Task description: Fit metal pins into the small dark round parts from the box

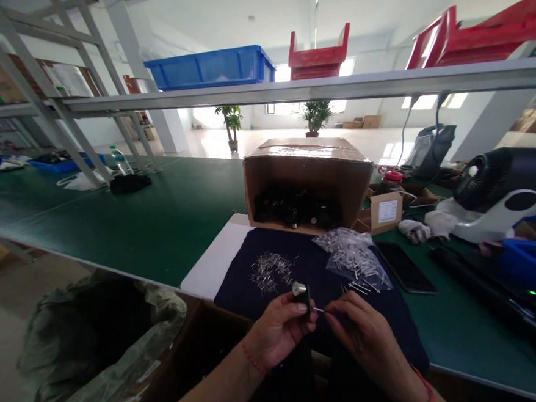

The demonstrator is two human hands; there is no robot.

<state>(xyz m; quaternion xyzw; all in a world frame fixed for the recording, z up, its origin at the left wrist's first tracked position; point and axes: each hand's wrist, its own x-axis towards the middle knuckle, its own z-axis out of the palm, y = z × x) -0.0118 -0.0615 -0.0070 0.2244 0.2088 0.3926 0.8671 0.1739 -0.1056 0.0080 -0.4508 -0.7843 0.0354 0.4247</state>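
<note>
The small black part (303, 298), with a silver cap on its top end, stands upright between the thumb and the fingers (303, 309) of the left hand (280, 333), which are closed on it. It is held a little above the near edge of a dark blue cloth (239, 285). Just beside it, on its right, is a thin metal pin (318, 309). The right hand (365, 341) pinches this pin with its fingertips and the pin's tip points at the side of the black part. I cannot tell if the pin already touches the part.

On the cloth, behind the left hand, lies a loose heap of the same pins (272, 271). Behind the right hand lies a clear plastic bag (352, 253) with more pins, some spilled out at its mouth. The cloth lies on a green surface (159, 221). At the far edge of the cloth there is a cardboard box (309, 170) on its side, open toward the person, with many black parts (296, 208) inside. Right of the bag a dark phone (405, 268) lies flat, and behind it stands a small carton with a white label (387, 211). Further right is a black and white fan (501, 191). A blue bin (210, 67) and a red bin (318, 53) stand on the shelf above.
</note>
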